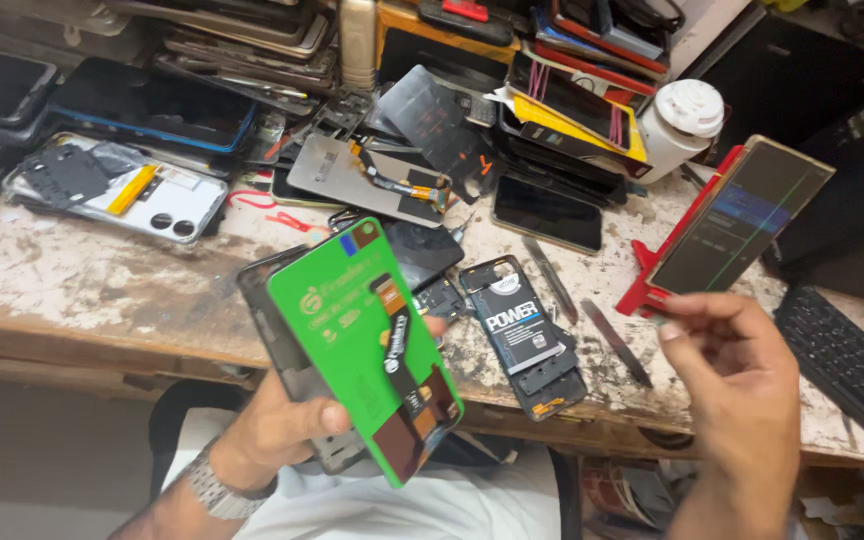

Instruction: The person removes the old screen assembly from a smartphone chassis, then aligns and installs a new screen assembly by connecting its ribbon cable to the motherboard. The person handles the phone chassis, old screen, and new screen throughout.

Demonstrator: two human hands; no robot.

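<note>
Gripping green-backed phone screen (367,350) in left hand (287,425); right hand (737,375) half-curled, empty, near red stand (657,270).

left hand (282,425) grips green screen panel (362,345) | right hand (737,375) raised, empty, near red stand (667,255)

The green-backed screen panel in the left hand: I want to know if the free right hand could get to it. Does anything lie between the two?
Nothing visible does. The right hand hangs open in the air beside the green-backed screen panel, which the left hand grips from below. The opened phone and metal tools lie on the workbench, beyond that gap.
</note>
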